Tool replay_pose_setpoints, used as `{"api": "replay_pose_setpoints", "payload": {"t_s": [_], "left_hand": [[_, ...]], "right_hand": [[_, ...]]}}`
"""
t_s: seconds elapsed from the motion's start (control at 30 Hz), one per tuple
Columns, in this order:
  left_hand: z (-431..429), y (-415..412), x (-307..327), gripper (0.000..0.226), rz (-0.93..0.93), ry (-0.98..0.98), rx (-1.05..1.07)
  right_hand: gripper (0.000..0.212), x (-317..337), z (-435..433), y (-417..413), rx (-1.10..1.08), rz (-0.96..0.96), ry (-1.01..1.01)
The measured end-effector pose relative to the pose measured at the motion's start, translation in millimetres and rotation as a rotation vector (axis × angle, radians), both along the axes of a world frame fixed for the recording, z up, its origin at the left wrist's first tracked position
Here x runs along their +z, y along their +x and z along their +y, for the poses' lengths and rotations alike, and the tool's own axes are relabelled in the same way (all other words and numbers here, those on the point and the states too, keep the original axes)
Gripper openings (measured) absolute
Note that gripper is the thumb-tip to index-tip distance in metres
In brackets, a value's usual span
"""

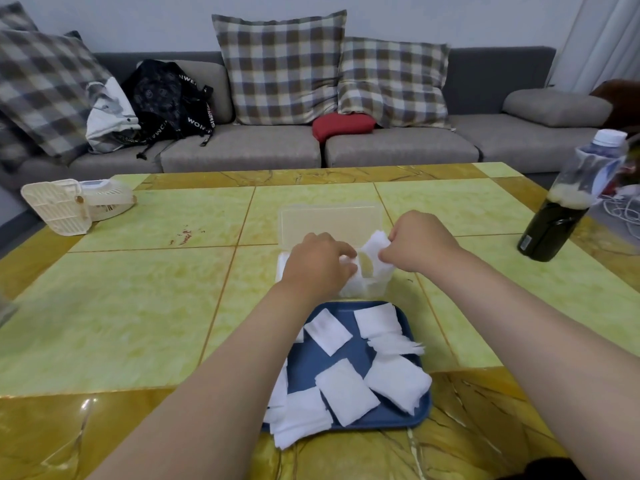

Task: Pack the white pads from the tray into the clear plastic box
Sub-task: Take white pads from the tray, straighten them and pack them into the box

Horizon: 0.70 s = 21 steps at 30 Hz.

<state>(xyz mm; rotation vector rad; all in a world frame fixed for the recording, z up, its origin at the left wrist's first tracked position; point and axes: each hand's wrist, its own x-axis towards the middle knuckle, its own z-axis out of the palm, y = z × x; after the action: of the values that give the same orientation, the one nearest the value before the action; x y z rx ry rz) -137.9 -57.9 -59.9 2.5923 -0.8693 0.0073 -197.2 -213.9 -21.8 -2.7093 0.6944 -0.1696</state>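
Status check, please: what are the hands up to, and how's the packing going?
Left hand and right hand both gripping pads at the clear box, lid open. Many more lie on the blue tray. Nothing blocking.

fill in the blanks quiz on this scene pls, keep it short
1. The white pads wait on a ____ tray.
2. The clear plastic box has its lid ____.
3. The right hand pinches a pad over the ____.
4. The bottle stands on the table's ____ side.
Missing: blue; open; box; right.
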Motion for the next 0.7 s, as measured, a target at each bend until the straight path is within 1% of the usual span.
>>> {"api": "replay_pose_setpoints", "payload": {"t_s": [0.2, 0.27, 0.37, 0.47, 0.53, 0.63, 0.7], "left_hand": [[7, 6, -7, 0.032, -0.045, 0.008, 0.000], [8, 6, -8, 0.032, -0.040, -0.001, -0.002], [9, 6, -8, 0.033, -0.051, -0.018, -0.006], [10, 4, -10, 0.034, -0.068, -0.062, -0.024], [9, 3, -11, 0.032, -0.110, -0.103, -0.032], [7, 4, -14, 0.031, -0.150, -0.141, -0.052], [5, 4, -18, 0.032, -0.134, -0.120, -0.061]], "right_hand": [[0.027, 5, 18, 11, 0.006, 0.066, -0.140], [0.021, 5, 27, 14, -0.016, 0.112, -0.187], [0.018, 4, 37, 18, -0.044, 0.192, -0.242], [0.016, 1, 41, 24, -0.014, 0.270, -0.282], [0.017, -2, 42, 27, 0.021, 0.310, -0.212], [0.025, 0, 38, 28, 0.093, 0.403, -0.006], [0.030, 3, 30, 25, 0.091, 0.374, 0.156]]}}
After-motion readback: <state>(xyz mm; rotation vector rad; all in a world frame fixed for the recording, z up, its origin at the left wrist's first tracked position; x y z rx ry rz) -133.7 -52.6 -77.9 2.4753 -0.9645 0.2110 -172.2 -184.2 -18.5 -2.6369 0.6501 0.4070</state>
